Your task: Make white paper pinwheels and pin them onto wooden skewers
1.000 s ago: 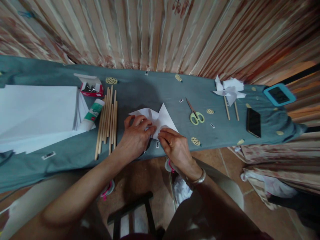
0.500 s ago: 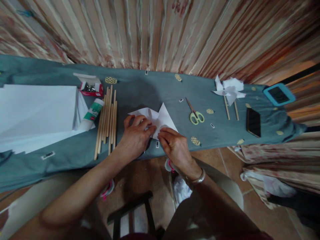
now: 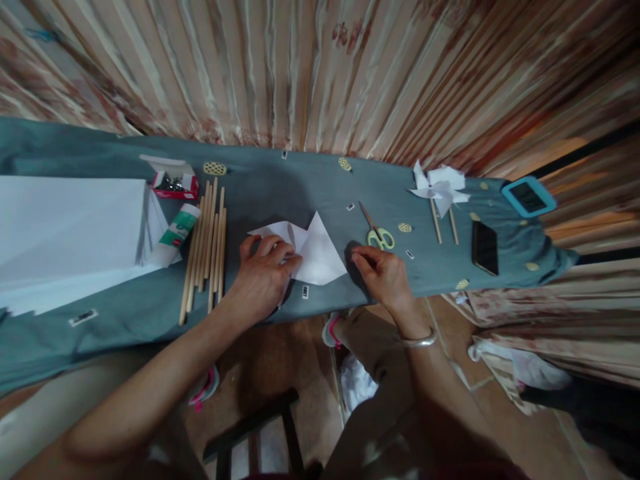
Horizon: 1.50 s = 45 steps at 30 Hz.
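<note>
A white sheet of paper (image 3: 323,257), partly cut and folded with pointed corners, lies near the table's front edge. My left hand (image 3: 267,270) grips its left part, fingers bent over a fold drawn in toward the middle. Just right of the paper, and apart from it, is my right hand (image 3: 383,273), its thumb and forefinger pinched together. Whether anything small is between them I cannot make out. Scissors with light green handles (image 3: 380,237) lie directly beyond my right hand, blades pointing away.
To the left are wooden sticks (image 3: 216,243), a glue stick (image 3: 180,225), a red box of metal pins (image 3: 175,185) and a stack of white paper (image 3: 70,220). Paper pinwheels on sticks (image 3: 440,190), a phone (image 3: 485,248) and a blue-framed timer (image 3: 529,197) lie to the right.
My right hand has let go of the paper and moved right, toward the scissors. My left hand stays on the paper. The whole view has shifted slightly.
</note>
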{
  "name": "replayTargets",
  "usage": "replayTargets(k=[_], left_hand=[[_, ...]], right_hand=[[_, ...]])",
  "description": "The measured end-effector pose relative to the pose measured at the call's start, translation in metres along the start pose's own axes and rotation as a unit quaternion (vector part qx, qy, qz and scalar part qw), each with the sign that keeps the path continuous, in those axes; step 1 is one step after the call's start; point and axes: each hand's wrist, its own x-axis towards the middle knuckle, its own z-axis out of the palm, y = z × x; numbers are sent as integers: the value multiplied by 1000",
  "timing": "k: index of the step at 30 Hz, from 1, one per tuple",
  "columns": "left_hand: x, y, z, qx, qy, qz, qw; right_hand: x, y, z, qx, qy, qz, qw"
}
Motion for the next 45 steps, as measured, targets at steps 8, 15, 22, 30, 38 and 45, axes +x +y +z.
replayTargets(k=[8,15,22,30,38,45], left_hand=[[1,1,-3,-7,-2,-3,1000],[1,0,-3,7,-13,-3,1000],[1,1,-3,8,-13,-1,1000],[1,1,-2,1,-13,-3,1000],[1,0,-1,-30,-2,-10,1000],[0,0,1,1,-5,-1,1000]], right_hand=[[2,-7,10,10,-22,-17,1000],[11,4,11,72,-61,0,996],[14,9,19,117,-66,29,991],[13,0,9,78,-74,23,994],[14,3,17,178,-69,53,980],[16,9,13,244,-98,-3,965]])
